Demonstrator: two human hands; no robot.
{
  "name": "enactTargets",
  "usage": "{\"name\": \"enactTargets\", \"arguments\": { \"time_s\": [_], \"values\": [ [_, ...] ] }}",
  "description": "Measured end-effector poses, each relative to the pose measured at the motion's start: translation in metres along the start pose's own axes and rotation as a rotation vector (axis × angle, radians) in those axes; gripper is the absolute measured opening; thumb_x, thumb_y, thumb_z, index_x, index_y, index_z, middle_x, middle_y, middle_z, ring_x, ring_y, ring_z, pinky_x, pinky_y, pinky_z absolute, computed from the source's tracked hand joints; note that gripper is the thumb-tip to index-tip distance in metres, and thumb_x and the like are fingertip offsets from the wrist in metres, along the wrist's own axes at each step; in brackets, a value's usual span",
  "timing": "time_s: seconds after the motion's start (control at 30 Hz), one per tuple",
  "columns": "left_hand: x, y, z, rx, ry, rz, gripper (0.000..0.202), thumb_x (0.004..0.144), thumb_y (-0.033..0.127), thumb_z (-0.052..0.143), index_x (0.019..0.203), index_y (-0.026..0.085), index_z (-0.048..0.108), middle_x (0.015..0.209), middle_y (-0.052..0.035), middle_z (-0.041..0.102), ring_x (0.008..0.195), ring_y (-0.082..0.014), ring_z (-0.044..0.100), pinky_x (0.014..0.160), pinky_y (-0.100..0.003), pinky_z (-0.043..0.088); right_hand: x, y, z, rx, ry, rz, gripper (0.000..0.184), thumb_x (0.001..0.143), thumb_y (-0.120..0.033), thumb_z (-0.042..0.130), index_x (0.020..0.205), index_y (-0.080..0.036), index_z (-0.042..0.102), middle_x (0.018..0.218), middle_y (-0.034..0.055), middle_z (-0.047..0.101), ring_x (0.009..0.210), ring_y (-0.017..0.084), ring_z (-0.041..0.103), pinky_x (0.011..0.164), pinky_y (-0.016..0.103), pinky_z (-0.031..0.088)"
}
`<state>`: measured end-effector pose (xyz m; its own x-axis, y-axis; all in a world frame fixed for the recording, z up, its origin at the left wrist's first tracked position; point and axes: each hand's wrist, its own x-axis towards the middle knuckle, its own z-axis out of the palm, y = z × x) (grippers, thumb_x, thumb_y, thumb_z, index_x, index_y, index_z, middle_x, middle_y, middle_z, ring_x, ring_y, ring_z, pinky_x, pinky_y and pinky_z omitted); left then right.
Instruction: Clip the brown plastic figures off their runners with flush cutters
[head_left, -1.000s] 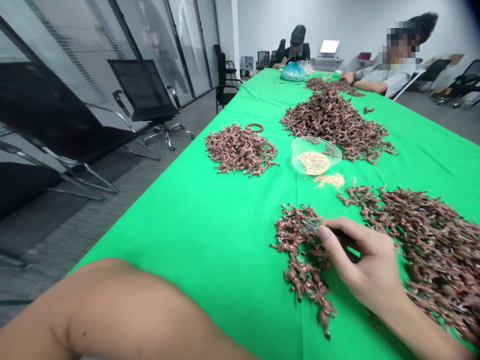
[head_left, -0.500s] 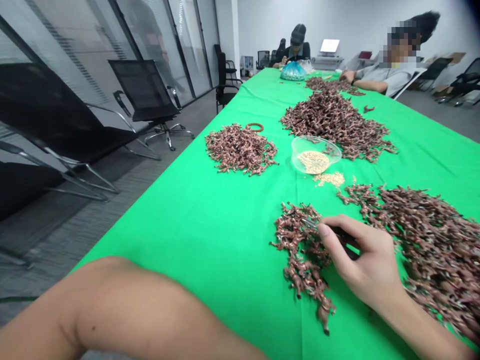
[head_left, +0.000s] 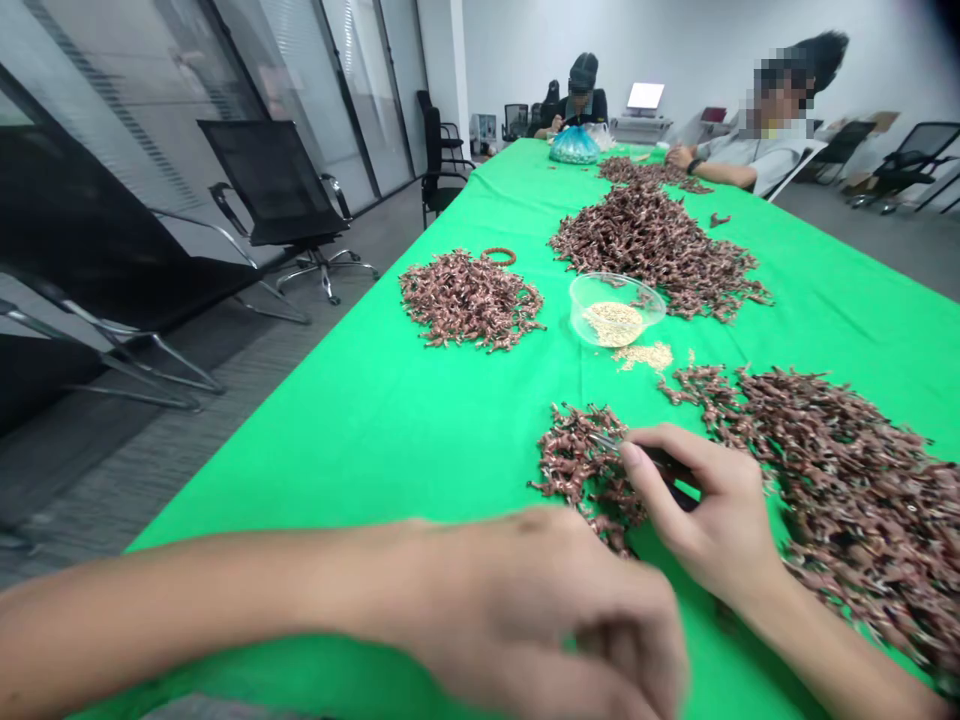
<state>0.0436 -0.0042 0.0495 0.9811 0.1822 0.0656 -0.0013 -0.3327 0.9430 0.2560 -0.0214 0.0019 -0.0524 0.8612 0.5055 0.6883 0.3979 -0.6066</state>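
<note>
My right hand point(head_left: 712, 510) is closed around dark-handled tweezers point(head_left: 609, 442), whose metal tips point into a small heap of brown animal figurines point(head_left: 574, 450). The figurines look like little horses with black feet. In front of that heap, my left hand point(head_left: 555, 610) hangs low and blurred, fingers curled downward. Its fingertips run out at the lower edge, so whether it holds anything is hidden. The left hand covers the near end of the small heap.
A larger figurine pile point(head_left: 847, 480) lies right of my right hand. Beyond are a clear bowl point(head_left: 581, 315) of pale grains, spilled grains point(head_left: 649, 356), a left pile point(head_left: 469, 300), a brown ring point(head_left: 499, 256) and a far pile point(head_left: 652, 240). Two people sit at the green-covered table point(head_left: 360, 430).
My left hand has come into view from below and now covers the near figurines. My right hand keeps the tweezers at the small heap. The whole view has shifted slightly.
</note>
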Motion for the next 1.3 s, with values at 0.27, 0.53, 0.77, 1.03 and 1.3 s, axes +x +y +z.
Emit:
{"name": "enactTargets", "arguments": {
  "time_s": [0.27, 0.53, 0.77, 1.03, 1.3],
  "values": [
    [-0.019, -0.035, -0.020, 0.721, 0.484, -0.175, 0.031, 0.091, 0.039, 0.064, 0.113, 0.017, 0.066, 0.086, -0.0009, 0.071, 0.070, -0.0167, 0.065, 0.069, -0.031, 0.044, 0.000, -0.001, 0.002, 0.007, -0.020, 0.010, 0.009, 0.089, -0.027, 0.064, 0.087, -0.020, 0.069, 0.073, -0.0032, 0.066, 0.060, 0.008, 0.057, 0.058, 0.023, 0.044],
    [-0.010, -0.053, -0.011, 0.902, 0.499, -0.211, 0.020, 0.096, 0.037, 0.060, 0.103, 0.023, 0.071, 0.097, -0.0027, 0.066, 0.084, -0.0200, 0.062, 0.076, -0.037, 0.040, 0.000, 0.001, 0.000, 0.006, -0.021, 0.033, 0.008, 0.089, -0.028, 0.064, 0.088, -0.021, 0.069, 0.073, -0.0039, 0.065, 0.060, 0.008, 0.056, 0.058, 0.024, 0.043],
    [-0.019, -0.059, -0.013, 0.751, 0.602, -0.108, 0.007, 0.094, 0.020, 0.063, 0.096, 0.019, 0.070, 0.110, -0.0069, 0.061, 0.100, -0.0205, 0.057, 0.088, -0.037, 0.040, 0.004, 0.000, 0.001, 0.018, -0.006, 0.028, 0.008, 0.089, -0.027, 0.064, 0.088, -0.021, 0.069, 0.074, -0.0033, 0.066, 0.061, 0.008, 0.057, 0.060, 0.024, 0.044],
    [-0.023, -0.056, -0.014, 0.471, 0.752, -0.062, 0.016, 0.091, 0.018, 0.068, 0.107, 0.020, 0.067, 0.098, 0.0004, 0.072, 0.092, -0.0138, 0.065, 0.086, -0.029, 0.046, 0.003, -0.002, 0.002, 0.046, -0.027, 0.038, 0.008, 0.090, -0.027, 0.063, 0.087, -0.021, 0.068, 0.075, -0.0029, 0.067, 0.063, 0.009, 0.058, 0.060, 0.024, 0.045],
    [-0.022, -0.053, -0.019, 0.233, 0.829, -0.232, 0.014, 0.091, 0.022, 0.068, 0.104, 0.022, 0.072, 0.093, -0.0001, 0.071, 0.087, -0.0145, 0.065, 0.082, -0.029, 0.049, 0.001, -0.005, 0.005, 0.088, -0.073, 0.038, 0.007, 0.090, -0.026, 0.063, 0.088, -0.021, 0.067, 0.076, -0.0028, 0.065, 0.064, 0.009, 0.057, 0.059, 0.024, 0.045]
  ]
}}
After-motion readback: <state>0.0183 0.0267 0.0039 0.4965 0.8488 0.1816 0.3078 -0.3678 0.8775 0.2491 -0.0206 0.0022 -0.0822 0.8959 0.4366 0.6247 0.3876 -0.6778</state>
